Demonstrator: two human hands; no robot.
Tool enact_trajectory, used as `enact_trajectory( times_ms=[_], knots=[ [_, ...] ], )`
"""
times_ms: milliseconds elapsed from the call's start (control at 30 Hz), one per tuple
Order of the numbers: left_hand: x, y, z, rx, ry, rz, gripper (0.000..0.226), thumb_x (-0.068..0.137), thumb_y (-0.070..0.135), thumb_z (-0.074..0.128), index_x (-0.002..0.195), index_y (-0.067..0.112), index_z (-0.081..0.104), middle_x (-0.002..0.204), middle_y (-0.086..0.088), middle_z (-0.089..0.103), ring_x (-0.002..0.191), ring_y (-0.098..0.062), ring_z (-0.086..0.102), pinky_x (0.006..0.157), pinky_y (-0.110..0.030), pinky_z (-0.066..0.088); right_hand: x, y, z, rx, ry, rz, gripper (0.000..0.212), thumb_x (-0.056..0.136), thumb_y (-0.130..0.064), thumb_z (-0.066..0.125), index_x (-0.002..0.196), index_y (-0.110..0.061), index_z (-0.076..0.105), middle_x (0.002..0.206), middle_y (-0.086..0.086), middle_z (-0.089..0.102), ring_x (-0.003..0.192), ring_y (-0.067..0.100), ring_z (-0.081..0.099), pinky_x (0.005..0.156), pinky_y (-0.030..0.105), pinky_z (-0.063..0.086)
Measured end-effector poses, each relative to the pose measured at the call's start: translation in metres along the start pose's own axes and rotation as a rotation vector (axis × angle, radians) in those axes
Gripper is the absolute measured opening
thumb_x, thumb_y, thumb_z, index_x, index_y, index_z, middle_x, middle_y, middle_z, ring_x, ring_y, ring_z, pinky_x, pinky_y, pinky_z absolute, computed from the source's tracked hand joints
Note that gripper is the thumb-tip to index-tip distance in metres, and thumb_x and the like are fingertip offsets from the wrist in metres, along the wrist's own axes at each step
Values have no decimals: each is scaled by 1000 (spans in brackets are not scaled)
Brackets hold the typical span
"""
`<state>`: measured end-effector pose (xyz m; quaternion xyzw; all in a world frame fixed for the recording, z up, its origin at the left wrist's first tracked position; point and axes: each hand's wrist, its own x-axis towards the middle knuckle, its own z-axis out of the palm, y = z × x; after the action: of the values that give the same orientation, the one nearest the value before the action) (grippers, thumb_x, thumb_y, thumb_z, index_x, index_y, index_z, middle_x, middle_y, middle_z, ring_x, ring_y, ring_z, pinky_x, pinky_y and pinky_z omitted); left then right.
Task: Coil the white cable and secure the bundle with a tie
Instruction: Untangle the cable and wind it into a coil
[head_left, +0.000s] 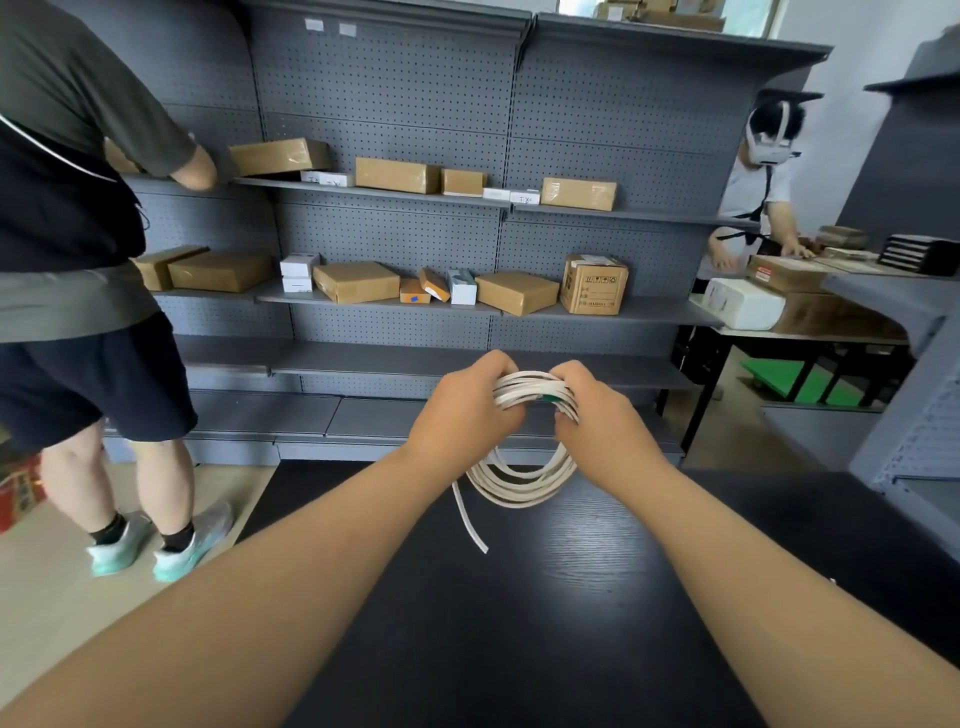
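Both my hands, left hand (470, 402) and right hand (597, 413), clamped round top of white cable (524, 483) coil; springy, light, grip near green tie (550, 398).

"TX" on small white box (524, 198)

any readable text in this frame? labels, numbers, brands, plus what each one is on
"TX", handwritten, faint: white box on the upper shelf.
"TX", handwritten, fainter: small white box further right on it.
Printed carton, middle shelf: symbols and lines, too small to read.
Red label on a carton at right: blurred.
Pegboard tags: unreadable.
White cable: no print visible.
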<state>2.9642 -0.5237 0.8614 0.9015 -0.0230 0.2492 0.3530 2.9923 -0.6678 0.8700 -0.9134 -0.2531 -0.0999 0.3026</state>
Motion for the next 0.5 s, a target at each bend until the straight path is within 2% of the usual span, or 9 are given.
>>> enact_trajectory(
  times_ms=[67, 233, 300, 367, 433, 500],
  knots=[
    [-2, -4, 3, -72, 8, -79, 12, 83, 21, 63, 85, 23, 51, 68, 9, 58, 66, -11, 54, 56, -22, 39, 1, 3, 2, 63, 11, 44, 28, 88, -1, 43, 110, -18, 49, 94, 10, 61, 90, 30, 60, 78, 42, 49],
    [-10, -10, 9, -337, 84, -271, 12, 83, 20, 65, 88, 13, 56, 72, 0, 59, 67, -17, 55, 61, -30, 43, 2, 8, 11, 467, 84, 278, 34, 85, 4, 44, 96, -28, 50, 82, 1, 57, 85, 37, 66, 76, 55, 55],
    [-11, -9, 9, -331, 112, -270, 11, 85, 20, 63, 89, 14, 55, 73, 0, 58, 69, -19, 58, 62, -30, 43, 3, 7, 15, 556, 96, 347, 35, 85, 4, 45, 90, -31, 50, 81, 2, 57, 85, 39, 66, 72, 56, 54],
    [-11, -9, 8, -211, 110, -206, 10, 88, 19, 58, 92, 11, 53, 73, 0, 57, 72, -23, 59, 59, -27, 39, 3, 5, 17, 504, 101, 321, 33, 85, 0, 47, 90, -32, 49, 86, 3, 60, 87, 37, 65, 75, 54, 55],
    [-10, -9, 4, -101, 98, -137, 8, 89, 15, 54, 94, 10, 51, 70, 1, 54, 70, -22, 53, 53, -24, 32, 2, 2, 14, 264, 92, 204, 31, 86, -3, 50, 107, -25, 46, 97, 5, 61, 92, 31, 61, 79, 45, 52],
    [-7, -8, -1, 4, 69, -68, 10, 89, 14, 53, 98, 10, 52, 75, -4, 56, 72, -24, 52, 59, -28, 36, 1, 0, 11, 40, 84, 69, 40, 86, -6, 52, 121, -20, 41, 110, 7, 56, 96, 29, 57, 81, 42, 48]
  ],
)
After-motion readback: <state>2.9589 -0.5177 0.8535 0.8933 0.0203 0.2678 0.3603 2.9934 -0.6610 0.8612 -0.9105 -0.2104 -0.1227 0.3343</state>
